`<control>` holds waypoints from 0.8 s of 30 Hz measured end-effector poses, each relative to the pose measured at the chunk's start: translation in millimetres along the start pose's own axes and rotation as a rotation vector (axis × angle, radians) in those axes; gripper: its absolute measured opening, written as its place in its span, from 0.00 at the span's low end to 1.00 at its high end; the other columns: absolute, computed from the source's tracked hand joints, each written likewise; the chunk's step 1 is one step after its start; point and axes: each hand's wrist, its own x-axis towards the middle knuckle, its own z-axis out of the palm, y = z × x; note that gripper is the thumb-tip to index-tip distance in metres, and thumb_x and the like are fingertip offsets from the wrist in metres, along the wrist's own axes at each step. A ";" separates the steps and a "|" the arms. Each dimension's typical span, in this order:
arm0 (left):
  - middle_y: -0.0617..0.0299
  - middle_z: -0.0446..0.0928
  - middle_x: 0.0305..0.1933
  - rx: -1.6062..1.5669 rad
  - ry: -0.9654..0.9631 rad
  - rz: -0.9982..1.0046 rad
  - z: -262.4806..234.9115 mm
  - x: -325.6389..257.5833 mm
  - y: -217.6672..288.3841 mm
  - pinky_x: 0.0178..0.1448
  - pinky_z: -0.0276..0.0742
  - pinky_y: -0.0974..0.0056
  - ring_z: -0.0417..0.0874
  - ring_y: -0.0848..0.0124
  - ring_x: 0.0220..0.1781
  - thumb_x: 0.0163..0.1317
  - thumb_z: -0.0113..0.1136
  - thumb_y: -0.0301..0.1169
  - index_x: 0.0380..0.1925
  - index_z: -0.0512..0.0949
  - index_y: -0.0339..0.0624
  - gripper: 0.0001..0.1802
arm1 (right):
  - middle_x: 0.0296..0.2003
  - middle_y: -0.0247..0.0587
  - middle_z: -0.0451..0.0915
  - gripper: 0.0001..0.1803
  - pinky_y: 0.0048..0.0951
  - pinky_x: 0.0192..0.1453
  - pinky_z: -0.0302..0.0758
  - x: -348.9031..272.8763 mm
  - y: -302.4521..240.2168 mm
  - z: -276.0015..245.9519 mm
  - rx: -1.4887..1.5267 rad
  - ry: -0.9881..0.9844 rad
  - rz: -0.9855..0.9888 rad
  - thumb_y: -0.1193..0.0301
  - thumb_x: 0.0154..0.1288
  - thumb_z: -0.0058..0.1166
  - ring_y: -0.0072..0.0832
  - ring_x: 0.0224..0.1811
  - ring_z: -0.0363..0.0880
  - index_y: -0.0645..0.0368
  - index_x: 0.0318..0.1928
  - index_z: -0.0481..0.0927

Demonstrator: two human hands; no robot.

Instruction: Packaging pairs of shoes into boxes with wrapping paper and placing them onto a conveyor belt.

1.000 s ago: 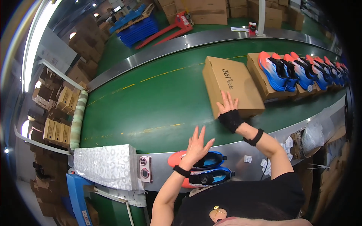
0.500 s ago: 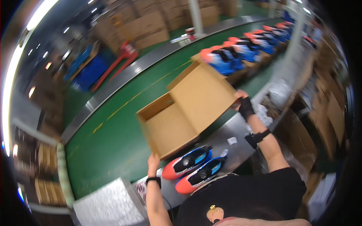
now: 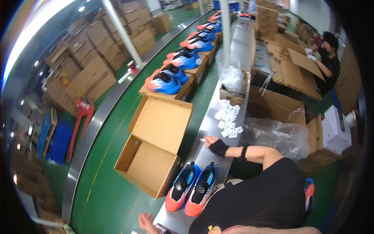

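Observation:
An open cardboard shoebox [image 3: 150,163] lies on the green conveyor belt, its lid folded back and its inside bare. Beside it on the metal ledge stands a pair of shoes [image 3: 180,187], coral at the toes, blue at the heels, with black uppers. My right hand [image 3: 213,143], in a black wrist wrap, is over the ledge beyond the shoes, its fingers pinched on a small white slip [image 3: 203,140]. At the lower edge, near the box's closest corner, my left hand [image 3: 146,222] is off the box with fingers apart. Several white slips [image 3: 228,119] lie scattered farther up the ledge.
A row of similar shoes on boxes [image 3: 167,80] runs up the belt. Plastic bags fill a small carton [image 3: 232,87] on the ledge. To the right are a large carton with clear plastic [image 3: 276,136] and a co-worker [image 3: 329,58] handling cardboard. A white post [image 3: 226,31] rises ahead.
Both hands have let go of the shoebox, which now rests on the belt. My right hand has taken a white slip. The view has turned to the right.

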 end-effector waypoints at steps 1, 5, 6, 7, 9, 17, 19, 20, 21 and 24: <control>0.48 0.72 0.44 0.059 -0.107 0.076 5.2 -1.2 2.8 0.30 0.74 0.64 0.78 0.65 0.34 0.60 0.45 0.37 0.54 0.61 0.35 0.24 | 0.28 0.45 0.73 0.07 0.37 0.34 0.71 20.0 -37.2 10.7 0.051 0.026 -0.087 0.72 0.53 0.48 0.41 0.30 0.73 0.59 0.33 0.72; 0.48 0.70 0.46 0.284 -0.602 0.409 89.4 -21.2 33.0 0.35 0.74 0.63 0.75 0.65 0.39 0.62 0.42 0.38 0.54 0.60 0.37 0.24 | 0.28 0.45 0.73 0.12 0.34 0.34 0.72 65.2 -129.0 38.5 0.305 -0.207 -0.304 0.71 0.54 0.46 0.39 0.30 0.74 0.58 0.40 0.72; 0.48 0.69 0.47 0.335 -0.713 0.496 109.8 -25.9 42.1 0.36 0.74 0.63 0.75 0.65 0.40 0.62 0.41 0.38 0.55 0.59 0.38 0.23 | 0.28 0.45 0.73 0.16 0.33 0.32 0.72 69.1 -150.9 48.5 0.264 -0.176 -0.408 0.69 0.55 0.46 0.38 0.29 0.74 0.58 0.45 0.68; 0.48 0.69 0.47 0.385 -0.820 0.581 128.8 -32.0 50.9 0.38 0.74 0.63 0.74 0.65 0.42 0.62 0.40 0.39 0.55 0.59 0.38 0.23 | 0.27 0.47 0.73 0.18 0.34 0.31 0.72 67.6 -171.7 51.9 0.284 -0.383 -0.342 0.61 0.59 0.42 0.37 0.28 0.75 0.57 0.47 0.65; 0.48 0.68 0.48 0.491 -1.018 0.764 153.9 -40.3 77.4 0.40 0.74 0.63 0.73 0.65 0.44 0.63 0.39 0.39 0.55 0.58 0.39 0.23 | 0.40 0.51 0.72 0.28 0.37 0.40 0.72 72.0 -202.7 71.0 0.481 -1.133 0.342 0.63 0.53 0.49 0.43 0.42 0.72 0.54 0.55 0.60; 0.40 0.65 0.52 0.658 -0.980 0.879 129.0 -24.3 103.6 0.53 0.66 0.50 0.67 0.48 0.53 0.55 0.47 0.34 0.56 0.59 0.42 0.27 | 0.33 0.44 0.78 0.15 0.45 0.37 0.70 19.1 -209.2 112.7 -0.107 -1.223 -0.749 0.63 0.54 0.42 0.42 0.37 0.76 0.48 0.42 0.73; 0.39 0.65 0.51 0.704 -0.959 0.985 130.4 -22.8 104.3 0.53 0.65 0.50 0.67 0.47 0.52 0.53 0.49 0.33 0.55 0.61 0.41 0.27 | 0.31 0.45 0.78 0.14 0.44 0.36 0.71 16.8 -208.0 110.2 -0.067 -1.179 -0.779 0.64 0.54 0.42 0.43 0.36 0.77 0.48 0.42 0.73; 0.38 0.65 0.51 0.727 -0.950 1.037 132.1 -21.9 104.4 0.53 0.65 0.50 0.68 0.47 0.52 0.52 0.50 0.32 0.54 0.62 0.41 0.27 | 0.31 0.45 0.78 0.14 0.44 0.36 0.71 16.4 -208.3 107.7 -0.074 -1.186 -0.755 0.65 0.54 0.42 0.43 0.36 0.77 0.48 0.42 0.73; 0.37 0.65 0.51 0.750 -0.937 1.091 134.2 -20.4 105.1 0.53 0.65 0.51 0.68 0.46 0.52 0.51 0.51 0.31 0.54 0.63 0.41 0.27 | 0.30 0.45 0.78 0.13 0.43 0.35 0.71 17.3 -208.1 105.8 -0.082 -1.193 -0.733 0.65 0.54 0.42 0.42 0.36 0.77 0.48 0.41 0.74; 0.36 0.65 0.50 0.821 -0.888 1.244 137.5 -16.9 105.7 0.53 0.65 0.51 0.68 0.44 0.50 0.48 0.53 0.30 0.52 0.66 0.41 0.27 | 0.30 0.45 0.78 0.14 0.43 0.36 0.71 14.6 -205.1 110.7 -0.055 -1.191 -0.741 0.66 0.54 0.42 0.42 0.36 0.77 0.47 0.42 0.73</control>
